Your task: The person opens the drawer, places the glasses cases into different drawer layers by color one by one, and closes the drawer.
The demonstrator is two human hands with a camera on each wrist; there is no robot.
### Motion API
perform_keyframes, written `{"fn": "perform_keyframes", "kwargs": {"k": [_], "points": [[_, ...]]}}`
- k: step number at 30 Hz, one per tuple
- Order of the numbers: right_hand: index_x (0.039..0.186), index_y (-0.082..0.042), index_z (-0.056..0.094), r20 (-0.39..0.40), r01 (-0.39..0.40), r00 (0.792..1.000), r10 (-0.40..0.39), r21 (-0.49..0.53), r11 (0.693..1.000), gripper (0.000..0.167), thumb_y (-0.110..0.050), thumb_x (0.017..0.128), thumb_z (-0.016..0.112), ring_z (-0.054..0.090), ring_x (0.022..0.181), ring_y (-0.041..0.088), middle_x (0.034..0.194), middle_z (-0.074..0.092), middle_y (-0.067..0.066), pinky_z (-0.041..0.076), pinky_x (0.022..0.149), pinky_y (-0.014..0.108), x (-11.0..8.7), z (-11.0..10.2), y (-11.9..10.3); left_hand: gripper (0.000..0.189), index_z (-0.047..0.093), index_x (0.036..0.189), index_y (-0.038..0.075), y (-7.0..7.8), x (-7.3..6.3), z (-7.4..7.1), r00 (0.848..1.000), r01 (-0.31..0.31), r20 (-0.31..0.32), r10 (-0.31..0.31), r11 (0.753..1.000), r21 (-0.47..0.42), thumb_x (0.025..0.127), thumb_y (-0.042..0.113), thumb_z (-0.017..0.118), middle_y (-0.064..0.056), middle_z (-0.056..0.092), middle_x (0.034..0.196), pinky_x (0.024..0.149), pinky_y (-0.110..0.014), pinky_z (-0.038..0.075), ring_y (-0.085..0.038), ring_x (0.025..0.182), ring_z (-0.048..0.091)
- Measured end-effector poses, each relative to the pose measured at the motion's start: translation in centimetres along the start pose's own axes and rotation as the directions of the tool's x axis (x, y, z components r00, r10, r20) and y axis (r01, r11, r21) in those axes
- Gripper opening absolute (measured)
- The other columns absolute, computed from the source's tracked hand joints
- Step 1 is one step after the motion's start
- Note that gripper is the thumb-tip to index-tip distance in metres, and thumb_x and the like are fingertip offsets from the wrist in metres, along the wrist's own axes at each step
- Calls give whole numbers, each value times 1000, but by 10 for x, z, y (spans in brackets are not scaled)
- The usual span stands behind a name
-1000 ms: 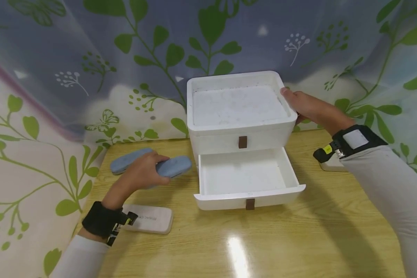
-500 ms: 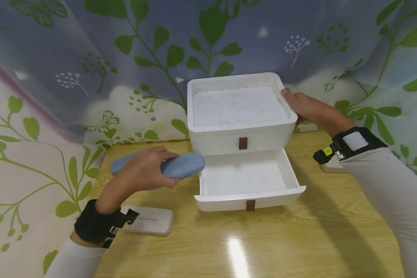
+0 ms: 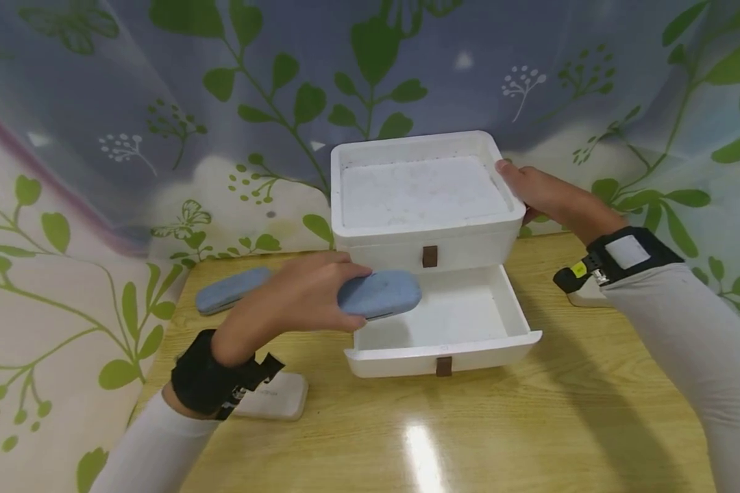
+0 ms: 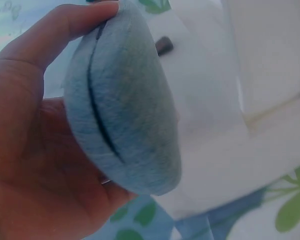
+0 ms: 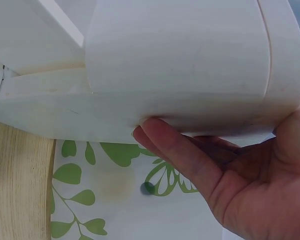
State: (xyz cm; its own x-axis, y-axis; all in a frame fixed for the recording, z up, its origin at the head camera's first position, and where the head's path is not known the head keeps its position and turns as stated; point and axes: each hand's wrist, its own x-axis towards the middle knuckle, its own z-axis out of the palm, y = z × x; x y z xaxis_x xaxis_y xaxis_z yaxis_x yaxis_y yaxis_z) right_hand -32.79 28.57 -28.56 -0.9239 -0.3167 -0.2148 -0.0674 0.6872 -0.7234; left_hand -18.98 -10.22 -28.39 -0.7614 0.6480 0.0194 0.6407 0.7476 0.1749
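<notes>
The left arm (image 3: 154,441) reaches inward, and the left grip (image 3: 305,294) pinches between thumb (image 3: 349,321) and fingers (image 3: 350,268). The right arm (image 3: 666,349) extends farther forward, with the right grip (image 3: 544,190) turned inward and the right thumb (image 3: 509,172) uppermost.

The case (image 3: 382,293) is blue, the drawer unit (image 3: 376,252) white.

A pale yellow wood-grain bench (image 3: 358,438) is carrying a white, round-cornered plastic drawer unit (image 3: 469,250), its lower drawer (image 3: 395,364) jutting out. To the unit's left, a blue oblong fabric-like case (image 3: 231,290) is lying near the back; nearer the front, a flat off-white oblong case (image 3: 284,397) is resting, partly hidden. Another off-white object (image 3: 588,294), mostly hidden, is sitting at the right.
</notes>
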Motion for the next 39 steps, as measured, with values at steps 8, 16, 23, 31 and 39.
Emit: {"fn": "perform_keyframes", "kwargs": {"k": [8, 16, 23, 31, 39], "points": [[146, 2, 44, 1, 1, 1000, -1, 2, 1000, 86, -67, 105, 14, 70, 89, 16, 119, 64, 17, 60, 74, 38, -2, 1, -2, 64, 65, 141, 10, 24, 35, -1, 990, -93, 109, 88, 995, 46, 87, 40, 80, -6, 74, 122, 82, -34, 56, -16, 98, 67], [147, 3, 44, 3, 17, 1000, -17, 9, 1000, 86, -66, 106, 14, 70, 89, 16, 119, 65, 18, 60, 73, 37, 0, 0, -2, 37, 72, 116, 9, 45, 65, 12, 970, -181, 181, 164, 980, 81, 88, 32, 82, 0, 76, 100, 79, -31, 54, -14, 85, 65], [145, 2, 45, -4, -2, 1000, 2, 8, 1000, 87, -68, 105, 13, 71, 89, 17, 117, 66, 17, 60, 74, 38, -1, 2, 0, 24, 70, 108, 10, 57, 85, 28, 955, -192, 246, 167, 978, 79, 90, 24, 78, -1, 71, 91, 71, -25, 49, -12, 76, 59], [143, 1, 47, -12, -3, 1000, 3, 19, 1000, 87, -68, 105, 12, 70, 87, 17, 113, 67, 13, 60, 73, 38, 1, 3, 3, 16, 57, 85, 12, 67, 103, 42, 938, -250, 272, 215, 963, 102, 91, 11, 72, 3, 47, 76, 63, -24, 38, -12, 68, 42], [146, 4, 44, -15, -11, 1000, 11, 7, 1000, 90, -67, 104, 10, 70, 90, 15, 121, 64, 19, 60, 74, 37, 2, 2, 3, 17, 57, 86, 13, 67, 111, 54, 937, -244, 295, 187, 955, 167, 100, 4, 61, 2, 45, 79, 63, -22, 37, -12, 70, 42]]}}
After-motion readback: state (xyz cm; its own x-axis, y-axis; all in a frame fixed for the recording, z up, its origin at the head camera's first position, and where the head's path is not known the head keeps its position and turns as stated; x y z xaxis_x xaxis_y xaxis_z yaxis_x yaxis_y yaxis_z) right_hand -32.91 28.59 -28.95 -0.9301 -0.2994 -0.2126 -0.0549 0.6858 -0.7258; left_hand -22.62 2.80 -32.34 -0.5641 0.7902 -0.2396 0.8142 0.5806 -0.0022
